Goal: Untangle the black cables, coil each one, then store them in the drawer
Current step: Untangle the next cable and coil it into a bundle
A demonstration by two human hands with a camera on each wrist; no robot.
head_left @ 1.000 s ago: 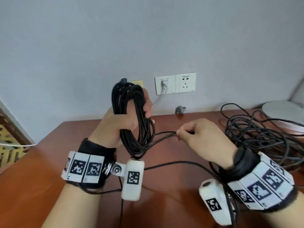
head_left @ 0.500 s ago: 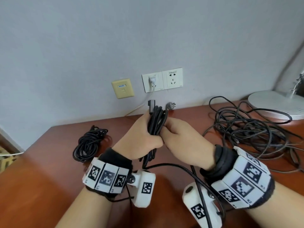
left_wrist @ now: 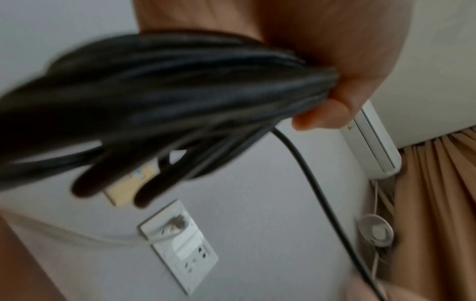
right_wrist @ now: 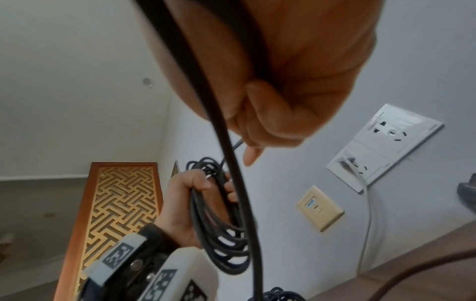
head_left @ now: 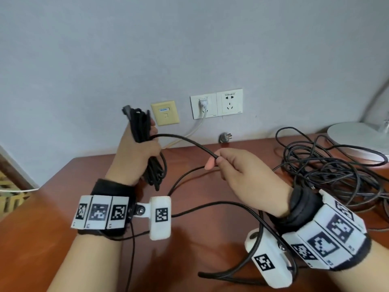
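We note the left hand [head_left: 136, 153] gripping a coiled black cable [head_left: 143, 131]; the right hand [head_left: 237, 171] pinches its free strand [head_left: 185, 141]. Tangled cables [head_left: 328, 165] lie at the table's [head_left: 42, 218] far right corner.

My left hand [head_left: 137, 153] gripped the coiled cable [head_left: 145, 142] above the desk [head_left: 63, 207]. Its free strand [head_left: 185, 142] ran rightward to my right hand [head_left: 235, 167], which pinched it. Right of that grip, the tangled cables [head_left: 328, 165] lay on the desk. Behind both grips, the wall sockets [head_left: 216, 103].

Matt black rubbery cables [head_left: 328, 171] lie on glossy reddish wooden table [head_left: 200, 245].
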